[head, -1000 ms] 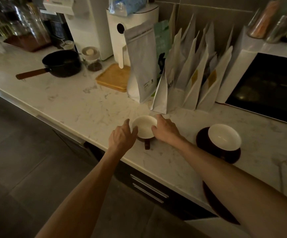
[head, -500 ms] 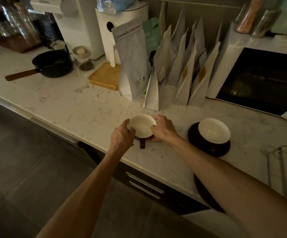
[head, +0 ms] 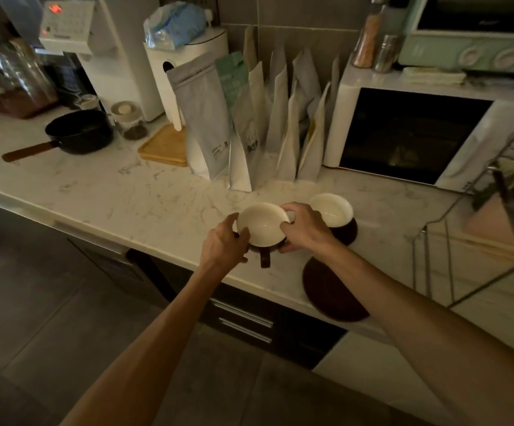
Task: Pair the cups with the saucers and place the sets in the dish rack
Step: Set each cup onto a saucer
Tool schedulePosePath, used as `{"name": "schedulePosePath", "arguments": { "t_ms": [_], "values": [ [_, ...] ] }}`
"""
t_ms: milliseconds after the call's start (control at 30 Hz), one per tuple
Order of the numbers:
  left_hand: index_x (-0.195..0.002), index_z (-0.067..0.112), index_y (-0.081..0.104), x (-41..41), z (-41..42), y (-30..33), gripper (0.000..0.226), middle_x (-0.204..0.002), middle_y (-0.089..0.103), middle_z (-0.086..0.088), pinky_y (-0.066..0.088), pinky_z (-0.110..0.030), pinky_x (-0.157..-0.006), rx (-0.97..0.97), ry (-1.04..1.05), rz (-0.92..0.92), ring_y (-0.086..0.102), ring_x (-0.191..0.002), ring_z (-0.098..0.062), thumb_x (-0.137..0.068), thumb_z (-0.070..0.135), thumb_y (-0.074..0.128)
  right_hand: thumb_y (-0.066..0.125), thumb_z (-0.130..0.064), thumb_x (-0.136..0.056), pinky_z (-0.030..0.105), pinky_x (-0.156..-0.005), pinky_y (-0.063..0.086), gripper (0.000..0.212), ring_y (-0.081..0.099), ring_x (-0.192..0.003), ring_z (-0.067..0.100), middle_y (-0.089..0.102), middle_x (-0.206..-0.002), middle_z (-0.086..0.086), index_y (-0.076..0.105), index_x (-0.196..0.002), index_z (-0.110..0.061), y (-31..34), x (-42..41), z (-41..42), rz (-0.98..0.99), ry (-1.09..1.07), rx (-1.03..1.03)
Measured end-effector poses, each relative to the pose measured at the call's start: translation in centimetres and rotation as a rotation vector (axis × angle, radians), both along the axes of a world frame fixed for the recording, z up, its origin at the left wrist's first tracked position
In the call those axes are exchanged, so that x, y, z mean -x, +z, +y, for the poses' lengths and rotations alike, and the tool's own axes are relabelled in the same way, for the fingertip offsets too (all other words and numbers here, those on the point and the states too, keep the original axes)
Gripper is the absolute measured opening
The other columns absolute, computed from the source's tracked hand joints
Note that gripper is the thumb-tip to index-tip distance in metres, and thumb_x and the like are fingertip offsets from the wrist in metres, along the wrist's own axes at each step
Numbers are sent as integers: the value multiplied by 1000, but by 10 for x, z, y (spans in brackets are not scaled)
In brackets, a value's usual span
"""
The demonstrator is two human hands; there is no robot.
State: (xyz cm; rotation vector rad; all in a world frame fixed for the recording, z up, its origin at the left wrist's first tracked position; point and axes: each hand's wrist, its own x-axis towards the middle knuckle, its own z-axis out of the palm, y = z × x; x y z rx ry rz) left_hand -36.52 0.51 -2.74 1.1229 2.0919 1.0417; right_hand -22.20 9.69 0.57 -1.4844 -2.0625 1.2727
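Observation:
Both hands hold a cup (head: 262, 224), white inside and dark brown outside, with its handle pointing toward me, over the counter's front edge. My left hand (head: 225, 241) grips its left rim and my right hand (head: 303, 227) its right rim. A second cup (head: 331, 210) stands on a dark saucer (head: 346, 232) just right of my right hand. An empty dark saucer (head: 329, 290) lies at the counter edge, partly hidden by my right forearm. The wire dish rack (head: 452, 241) stands at the right.
Several paper bags (head: 268, 130) stand behind the cups. A microwave (head: 409, 136) sits at back right, a black saucepan (head: 77, 133), a jar (head: 129, 121) and a wooden board (head: 165, 147) at back left. The marble counter (head: 126, 186) drops to floor in front.
Both hands have lifted the cup off the counter and carried it right, close to the second cup on its saucer. The view has shifted right, showing more of the dish rack.

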Motion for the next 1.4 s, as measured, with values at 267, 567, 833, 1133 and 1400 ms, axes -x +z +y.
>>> {"name": "schedulePosePath", "arguments": {
  "t_ms": [267,567,833,1133,1400],
  "values": [
    [-143,16,40,-78,-10,4,52,-105,71,-18,63,-34,-61,-4,-100,-132,73,-81,-22,-95,24,57,60,-3,-88,44,-66,63,51,71,-88,30,59,-128,11,52,-136,-19,6,-89,-21,23,-86,6],
    [-138,20,44,-137,1,-17,48,-120,67,-15,61,-49,-75,57,-238,-92,71,-97,-30,-94,33,54,59,-5,-89,44,-65,63,45,68,-96,32,62,-125,12,55,-132,-17,-10,-155,-31,-38,-199,22],
    [-137,19,45,-149,8,-28,45,-127,62,-11,61,-46,-79,80,-262,-24,67,-104,-29,-94,32,54,60,-4,-88,43,-63,63,47,69,-93,33,62,-125,12,54,-133,-17,-29,-164,-32,-48,-224,10],
    [-137,20,44,-145,10,-35,46,-128,61,-10,61,-45,-77,109,-277,-27,67,-103,-29,-94,34,53,60,-4,-89,42,-64,63,45,70,-92,32,62,-124,11,56,-132,-17,-38,-162,-29,-35,-242,31],
    [-139,18,42,-139,12,-37,48,-131,58,-13,62,-44,-72,130,-285,-93,69,-101,-30,-95,29,54,61,-6,-89,43,-65,63,45,68,-98,31,60,-128,9,54,-132,-17,-41,-162,-28,-22,-212,34]
  ]
}}
